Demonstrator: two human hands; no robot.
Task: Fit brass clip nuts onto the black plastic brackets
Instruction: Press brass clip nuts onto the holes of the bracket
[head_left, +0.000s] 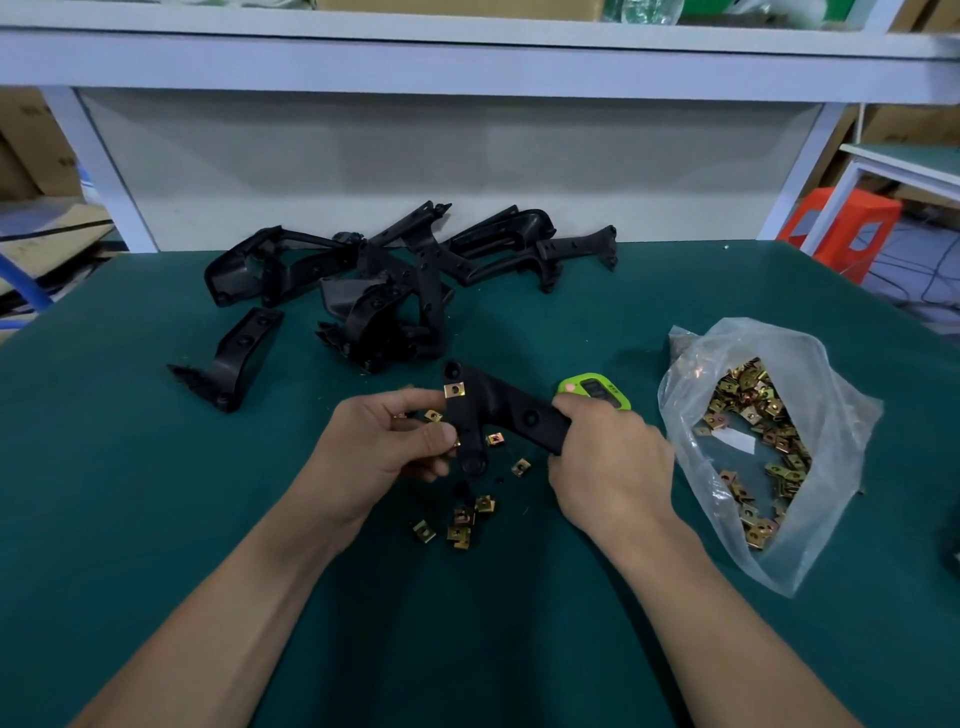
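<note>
Forearms reach in from the near edge over the green mat (156, 493); between them, close to the viewer, a small cluster of loose clip nuts (465, 522) lies on the mat, with a few more scattered just beyond it. Above these, 2 hands hold 1 black bracket (498, 415) clear of the surface. The right hand (608, 462) is curled round its long arm; the left hand (379, 447) pinches the short stem between thumb and bent fingers, and may also hold a small brass piece there, though that is too small to tell. 1 fitted clip nut (454, 389) sits on the bracket's upper tab, just above the left fingertips. A green timer (595, 392) lies just behind the right hand. To the right, a clear plastic bag (779, 364) lies open on the mat with a heap of brass nuts (753, 447) inside. Further back and left, a single bracket (234, 358) lies apart; behind it a pile of brackets (395, 280) spreads toward the far edge. Beyond the table stands a white frame (98, 171), with an orange stool (841, 228) at far right.
</note>
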